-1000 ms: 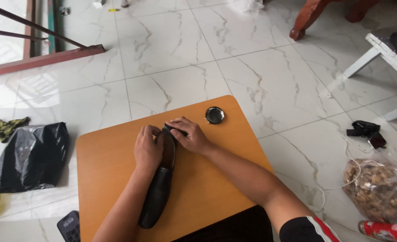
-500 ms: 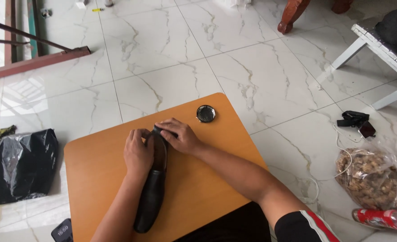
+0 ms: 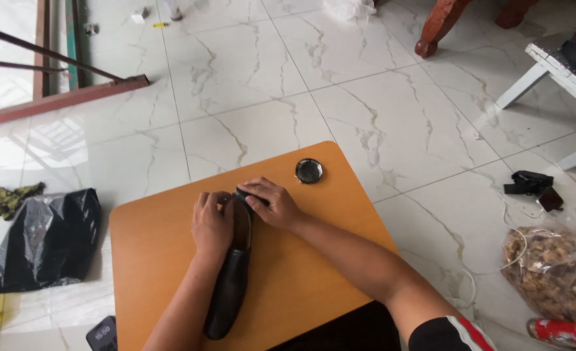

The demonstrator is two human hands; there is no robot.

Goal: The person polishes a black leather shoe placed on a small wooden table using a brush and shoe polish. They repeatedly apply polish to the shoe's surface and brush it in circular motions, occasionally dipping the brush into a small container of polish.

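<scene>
Here, going left to right, the left hand (image 3: 212, 224) is gripping the side of a black shoe (image 3: 230, 286) lying on the orange table (image 3: 301, 273), while the right hand (image 3: 271, 203) is pinching its heel. An open round tin (image 3: 308, 171) is sitting beyond, untouched; the work looks early.

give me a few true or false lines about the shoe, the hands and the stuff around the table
1. Both hands, the left hand and the right hand, touch the black shoe. True.
2. The shoe lies on the floor. False: it lies on the orange table.
3. A small round tin sits on the table beyond the hands. True.
4. The black plastic bag lies on the table. False: it is on the tiled floor, left of the table.
5. The tin touches the shoe. False: they are apart.
</scene>
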